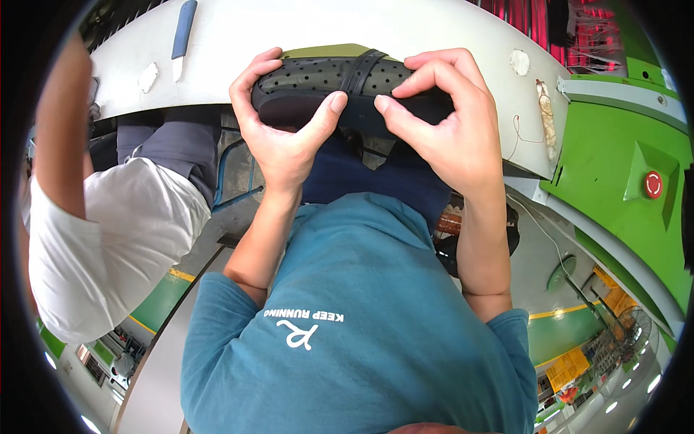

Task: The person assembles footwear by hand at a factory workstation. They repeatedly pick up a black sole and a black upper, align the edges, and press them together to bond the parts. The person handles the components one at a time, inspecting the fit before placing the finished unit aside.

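Both hands, left hand (282, 137) and right hand (444, 130), pinch a black perforated shoe (325, 83) over the white table (289, 29) edge.

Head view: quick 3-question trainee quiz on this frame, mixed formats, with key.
1. True or false: both hands grip the black perforated shoe piece.
2. What lies on the grey curved worktable at upper left? A) blue-handled knife B) red mug C) yellow tape
3. Fill in: the round red button sits on a ___ machine housing.

Key: 1 true: left hand and right hand both hold it. 2 A, the blue-handled knife. 3 green.
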`<control>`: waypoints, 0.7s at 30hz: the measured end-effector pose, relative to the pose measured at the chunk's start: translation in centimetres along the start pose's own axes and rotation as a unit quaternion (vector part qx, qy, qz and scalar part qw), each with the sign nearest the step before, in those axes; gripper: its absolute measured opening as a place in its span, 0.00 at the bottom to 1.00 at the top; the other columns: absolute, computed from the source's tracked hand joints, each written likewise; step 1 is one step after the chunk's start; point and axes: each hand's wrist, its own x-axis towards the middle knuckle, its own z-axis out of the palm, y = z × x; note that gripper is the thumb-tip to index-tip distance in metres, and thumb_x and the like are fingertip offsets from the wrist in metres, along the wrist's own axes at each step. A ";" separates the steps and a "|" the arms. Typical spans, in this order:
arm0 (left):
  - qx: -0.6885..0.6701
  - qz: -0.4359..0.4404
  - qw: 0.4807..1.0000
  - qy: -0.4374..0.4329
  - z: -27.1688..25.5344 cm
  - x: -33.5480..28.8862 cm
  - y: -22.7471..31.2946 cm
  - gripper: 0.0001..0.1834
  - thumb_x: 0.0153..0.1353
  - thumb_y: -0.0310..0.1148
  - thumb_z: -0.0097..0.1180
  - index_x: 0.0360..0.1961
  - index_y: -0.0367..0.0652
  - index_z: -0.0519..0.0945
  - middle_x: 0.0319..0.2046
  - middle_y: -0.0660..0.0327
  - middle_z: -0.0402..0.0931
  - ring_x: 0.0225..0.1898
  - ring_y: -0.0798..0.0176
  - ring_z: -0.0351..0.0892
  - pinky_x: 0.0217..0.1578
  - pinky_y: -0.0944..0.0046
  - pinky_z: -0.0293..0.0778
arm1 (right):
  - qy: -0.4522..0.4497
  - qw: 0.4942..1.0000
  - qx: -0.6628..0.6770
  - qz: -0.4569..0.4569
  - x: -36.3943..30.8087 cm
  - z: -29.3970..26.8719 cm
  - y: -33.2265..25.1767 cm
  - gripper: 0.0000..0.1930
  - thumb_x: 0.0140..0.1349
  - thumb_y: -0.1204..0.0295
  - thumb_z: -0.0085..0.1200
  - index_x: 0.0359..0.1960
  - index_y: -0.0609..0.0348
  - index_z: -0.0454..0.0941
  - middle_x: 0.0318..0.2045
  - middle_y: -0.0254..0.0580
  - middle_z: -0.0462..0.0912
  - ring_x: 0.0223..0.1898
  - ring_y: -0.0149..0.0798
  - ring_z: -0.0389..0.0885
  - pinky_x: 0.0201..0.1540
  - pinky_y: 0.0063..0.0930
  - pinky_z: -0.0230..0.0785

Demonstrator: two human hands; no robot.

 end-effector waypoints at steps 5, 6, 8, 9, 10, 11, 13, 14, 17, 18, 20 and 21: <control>-0.033 -0.004 0.999 0.009 0.1 0.0 -0.1 0.43 0.52 0.26 0.86 0.66 0.41 0.71 0.69 0.51 0.71 0.64 0.57 0.79 0.64 0.57 0.82 | -0.021 0.997 -0.049 0.048 0.9 0.2 -1.1 0.16 0.53 0.65 0.80 0.40 0.51 0.86 0.48 0.38 0.85 0.52 0.44 0.85 0.56 0.42 0.76; -0.036 -0.006 0.999 0.008 0.1 0.0 0.0 0.44 0.52 0.26 0.86 0.66 0.41 0.71 0.69 0.51 0.70 0.64 0.57 0.78 0.64 0.57 0.82 | -0.021 0.998 -0.041 0.049 1.0 0.1 -1.1 0.17 0.53 0.65 0.80 0.41 0.52 0.86 0.48 0.39 0.85 0.51 0.44 0.85 0.56 0.42 0.78; -0.004 0.006 1.000 -0.006 -0.1 0.4 -0.1 0.45 0.52 0.25 0.86 0.67 0.41 0.70 0.69 0.51 0.70 0.66 0.57 0.77 0.65 0.56 0.81 | -0.027 0.998 0.032 0.056 1.4 -0.4 0.1 0.20 0.53 0.63 0.82 0.44 0.54 0.87 0.47 0.40 0.86 0.50 0.44 0.87 0.57 0.40 0.80; 0.032 0.017 0.999 -0.019 -0.4 0.6 -0.2 0.46 0.52 0.25 0.86 0.68 0.41 0.69 0.69 0.51 0.70 0.66 0.57 0.76 0.66 0.56 0.80 | -0.031 0.995 0.069 0.059 1.6 -0.5 0.8 0.22 0.53 0.63 0.83 0.45 0.55 0.87 0.46 0.40 0.87 0.50 0.43 0.88 0.58 0.39 0.81; 0.066 0.030 0.997 -0.032 -0.5 1.1 -0.2 0.47 0.52 0.25 0.86 0.68 0.41 0.69 0.69 0.50 0.69 0.67 0.56 0.76 0.67 0.55 0.79 | -0.033 0.994 0.083 0.060 1.8 -0.6 1.5 0.23 0.53 0.61 0.84 0.46 0.56 0.87 0.46 0.41 0.88 0.49 0.42 0.88 0.59 0.38 0.81; 0.107 0.033 0.993 -0.029 -0.3 1.6 0.0 0.49 0.52 0.26 0.87 0.70 0.41 0.66 0.70 0.49 0.68 0.68 0.55 0.75 0.68 0.54 0.78 | -0.035 0.993 0.094 0.059 2.1 -0.9 2.3 0.25 0.53 0.60 0.85 0.47 0.57 0.87 0.46 0.41 0.89 0.48 0.41 0.89 0.59 0.37 0.81; 0.185 0.041 0.982 -0.020 0.5 2.4 1.0 0.54 0.52 0.27 0.87 0.74 0.40 0.62 0.72 0.47 0.64 0.69 0.54 0.73 0.72 0.52 0.75 | -0.031 0.990 0.121 0.060 2.2 -0.9 4.1 0.29 0.52 0.56 0.87 0.50 0.59 0.87 0.45 0.41 0.91 0.49 0.39 0.89 0.59 0.37 0.81; -0.077 -0.101 0.992 0.001 1.9 2.5 2.3 0.61 0.53 0.29 0.87 0.79 0.39 0.54 0.75 0.45 0.58 0.73 0.49 0.69 0.75 0.47 0.71 | -0.036 0.988 0.120 0.084 2.3 -0.9 4.5 0.32 0.53 0.54 0.87 0.53 0.59 0.87 0.45 0.42 0.91 0.49 0.37 0.89 0.56 0.36 0.82; -0.096 -0.085 0.991 -0.033 2.6 1.1 1.7 0.65 0.55 0.29 0.85 0.82 0.37 0.47 0.79 0.42 0.53 0.79 0.45 0.63 0.74 0.45 0.73 | -0.032 0.957 0.209 0.199 1.9 -1.0 4.1 0.35 0.60 0.50 0.83 0.60 0.59 0.83 0.43 0.44 0.90 0.42 0.33 0.89 0.46 0.31 0.83; -0.087 -0.105 0.988 -0.067 2.8 0.1 1.7 0.66 0.56 0.30 0.86 0.83 0.36 0.46 0.81 0.41 0.52 0.81 0.44 0.61 0.73 0.45 0.74 | -0.015 0.958 0.205 0.199 1.4 -0.7 4.6 0.37 0.63 0.49 0.81 0.64 0.60 0.81 0.42 0.45 0.91 0.38 0.34 0.89 0.40 0.29 0.83; -0.104 -0.156 0.975 -0.122 3.4 -2.0 2.4 0.64 0.57 0.31 0.85 0.84 0.34 0.49 0.80 0.39 0.55 0.81 0.45 0.62 0.73 0.47 0.74 | 0.009 0.947 0.216 0.238 0.1 0.0 3.9 0.42 0.63 0.47 0.80 0.69 0.62 0.76 0.40 0.46 0.91 0.34 0.33 0.89 0.35 0.29 0.81; -0.092 -0.134 0.977 -0.140 3.9 -2.5 2.3 0.62 0.58 0.31 0.84 0.83 0.34 0.51 0.79 0.39 0.59 0.80 0.46 0.65 0.72 0.48 0.75 | 0.012 0.943 0.220 0.250 -0.4 0.1 3.8 0.47 0.63 0.46 0.79 0.74 0.63 0.70 0.38 0.47 0.90 0.31 0.34 0.88 0.31 0.28 0.80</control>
